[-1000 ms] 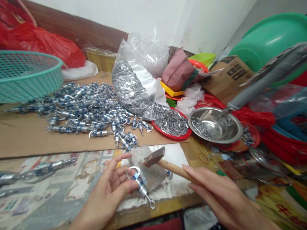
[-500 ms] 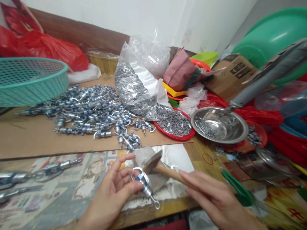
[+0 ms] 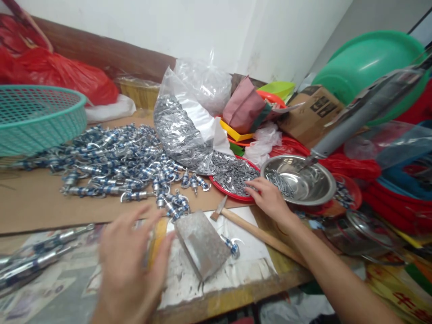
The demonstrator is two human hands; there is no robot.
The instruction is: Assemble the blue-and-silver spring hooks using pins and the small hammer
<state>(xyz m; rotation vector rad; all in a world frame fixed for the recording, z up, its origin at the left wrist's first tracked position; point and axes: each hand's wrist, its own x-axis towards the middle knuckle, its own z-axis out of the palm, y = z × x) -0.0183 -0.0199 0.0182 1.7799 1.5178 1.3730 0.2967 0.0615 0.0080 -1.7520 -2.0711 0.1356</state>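
Note:
My left hand, blurred by motion, is open over the front of the table, its fingers apart and nothing seen in them. My right hand reaches to the edge of a red plate heaped with small flat metal pieces. Its fingers are slightly apart at the pieces; whether they touch one is unclear. Below the right forearm lies a hammer with a wooden handle. A grey metal block rests on a white sheet, and a blue-and-silver metal fitting lies against its right side.
Many similar fittings are heaped on cardboard, beside a turquoise basket. A clear bag of metal pieces leans behind the plate. To the right are a steel bowl holding pins and a grey tool slanting above it.
The fitting has left my left hand, which moved left and opened. My right hand let go of the hammer, now lying on the sheet, and moved up to the red plate.

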